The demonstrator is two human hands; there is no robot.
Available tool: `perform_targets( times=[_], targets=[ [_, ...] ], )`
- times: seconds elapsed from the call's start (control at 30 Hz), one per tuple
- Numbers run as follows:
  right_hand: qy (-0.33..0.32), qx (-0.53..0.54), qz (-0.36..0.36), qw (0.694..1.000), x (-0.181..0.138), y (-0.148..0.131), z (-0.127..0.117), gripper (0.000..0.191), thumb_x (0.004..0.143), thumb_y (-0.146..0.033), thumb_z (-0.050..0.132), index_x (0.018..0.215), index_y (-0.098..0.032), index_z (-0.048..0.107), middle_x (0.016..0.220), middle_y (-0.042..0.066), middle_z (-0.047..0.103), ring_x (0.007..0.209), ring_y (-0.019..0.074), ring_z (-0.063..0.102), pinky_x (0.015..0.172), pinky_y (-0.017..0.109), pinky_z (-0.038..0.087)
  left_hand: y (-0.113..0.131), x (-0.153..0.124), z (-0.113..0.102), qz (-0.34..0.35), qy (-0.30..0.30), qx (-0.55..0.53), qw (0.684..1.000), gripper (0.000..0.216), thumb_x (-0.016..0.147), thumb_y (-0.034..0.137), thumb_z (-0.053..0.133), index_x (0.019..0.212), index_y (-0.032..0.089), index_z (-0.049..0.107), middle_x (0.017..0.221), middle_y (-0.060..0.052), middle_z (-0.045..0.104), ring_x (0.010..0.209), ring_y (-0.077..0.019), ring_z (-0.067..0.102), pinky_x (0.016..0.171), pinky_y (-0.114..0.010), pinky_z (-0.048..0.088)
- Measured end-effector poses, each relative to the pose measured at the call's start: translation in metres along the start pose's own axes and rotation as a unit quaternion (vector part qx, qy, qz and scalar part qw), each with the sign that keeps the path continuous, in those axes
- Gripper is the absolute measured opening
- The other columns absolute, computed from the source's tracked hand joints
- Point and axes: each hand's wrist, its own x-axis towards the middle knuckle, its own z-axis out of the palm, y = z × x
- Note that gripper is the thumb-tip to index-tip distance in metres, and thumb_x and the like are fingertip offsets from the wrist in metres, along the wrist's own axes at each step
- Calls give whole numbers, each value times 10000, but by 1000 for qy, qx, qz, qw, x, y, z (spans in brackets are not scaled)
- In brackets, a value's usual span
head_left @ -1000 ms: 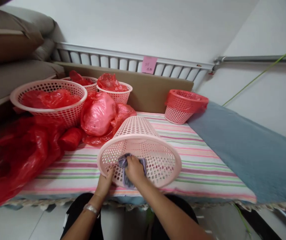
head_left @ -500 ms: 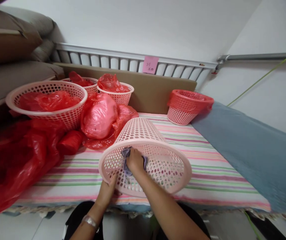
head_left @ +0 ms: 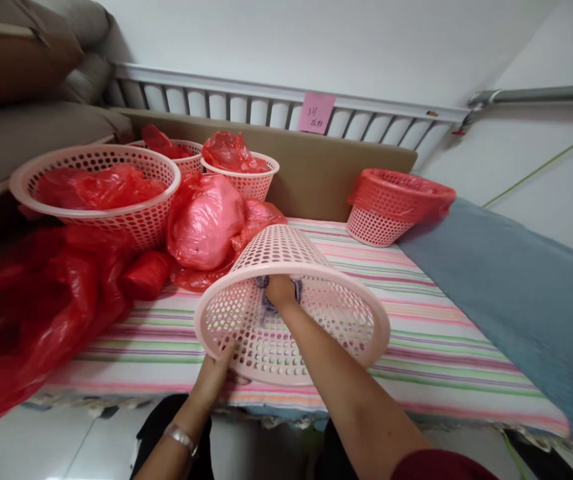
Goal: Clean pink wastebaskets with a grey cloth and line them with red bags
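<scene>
A pink perforated plastic basket [head_left: 286, 250] lies on its side on the striped cloth, its wide mouth facing me. At the lower left of its rim, my left hand [head_left: 220, 363] is closed on the edge, thumb inside and fingers underneath. Reaching in through the mouth, my right hand [head_left: 281, 292] is closed on a purplish-grey cloth [head_left: 269, 304] inside the basket. Part of the right hand's fingers is hidden by the upper rim and the cloth.
To the left stand a large pink basket [head_left: 159, 223] and two smaller ones holding red plastic bags. Red bags [head_left: 66, 313] and a red-wrapped bundle [head_left: 209, 223] lie nearby. A bag-covered basket [head_left: 377, 227] stands at the back right, beside a blue-grey cover [head_left: 506, 287].
My right hand has moved deeper into the basket with the cloth. The left hand keeps its hold on the rim. The view has shifted slightly.
</scene>
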Motion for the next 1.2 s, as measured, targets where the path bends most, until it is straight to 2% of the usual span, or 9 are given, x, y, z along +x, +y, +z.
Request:
perform_targets(
  times=[0.13, 0.27, 0.37, 0.47, 0.57, 0.67, 0.8, 0.93, 1.2],
  targets=[
    [-30, -16, -4, 999, -41, -8, -8, 351, 798, -121, 481, 1128, -151, 598, 1061, 136, 634, 997, 269, 584, 802, 338, 457, -2, -1, 1, 5, 20, 19, 1000, 527, 769, 480, 669, 1133, 118, 549, 814, -98, 707, 432, -183, 652, 412, -328, 566],
    [-27, -13, -41, 999, -121, -20, -11, 325, 785, -132, 478, 1085, -172, 594, 1089, 109, 606, 1020, 249, 552, 824, 314, 441, -4, 1, 0, 25, 11, 20, 999, 586, 725, 500, 701, 1144, 120, 548, 757, -80, 711, 485, -220, 675, 422, -337, 557],
    [-42, 14, -79, 996, -177, -25, -13, 328, 723, -141, 527, 1039, -198, 589, 1127, 90, 582, 1069, 254, 515, 871, 316, 429, -3, 6, -2, 69, -3, 13, 998, 550, 704, 496, 709, 1112, 139, 613, 958, -109, 736, 793, -259, 721, 669, -360, 594],
    [-53, 32, -76, 995, -198, -26, -16, 331, 701, -144, 534, 1021, -211, 581, 1120, 80, 580, 1069, 256, 510, 872, 323, 431, -3, 9, -2, 96, -7, 9, 995, 488, 709, 479, 703, 1062, 146, 651, 1151, -110, 694, 1066, -241, 646, 877, -307, 531],
    [-45, 21, -44, 998, -180, -26, -16, 343, 712, -139, 520, 1046, -192, 576, 1113, 95, 588, 1048, 258, 527, 857, 329, 433, -3, 7, -1, 65, -23, 22, 997, 540, 731, 508, 667, 1113, 131, 608, 931, -115, 748, 677, -244, 721, 544, -327, 577],
    [-21, -8, -13, 1000, -135, -26, -13, 348, 751, -131, 492, 1087, -168, 574, 1061, 112, 610, 994, 258, 561, 827, 336, 438, -3, 4, 1, 33, -33, 35, 998, 614, 760, 535, 622, 1196, 115, 523, 608, -39, 700, 344, -198, 607, 341, -287, 486],
    [-2, -32, 31, 999, -63, -20, -6, 336, 808, -127, 450, 1117, -152, 578, 1057, 144, 622, 978, 276, 582, 779, 346, 451, -1, 1, 0, 16, -33, 63, 997, 605, 799, 531, 571, 1220, 108, 471, 549, -20, 667, 340, -204, 621, 335, -246, 468],
    [2, -30, 41, 999, -11, -10, 0, 420, 844, -140, 437, 1257, -128, 515, 1197, 189, 583, 1100, 296, 544, 859, 370, 437, 1, 1, -1, -8, -38, 83, 996, 564, 788, 506, 582, 1171, 100, 505, 601, -52, 693, 381, -214, 651, 358, -246, 490],
    [-1, -18, 17, 1000, 2, 0, 2, 523, 834, -161, 487, 1356, -167, 454, 1307, 152, 548, 1163, 282, 530, 919, 358, 431, 7, -7, -1, -8, -38, 27, 999, 570, 783, 497, 604, 1167, 79, 548, 719, -102, 729, 417, -191, 648, 403, -277, 531]
  ],
)
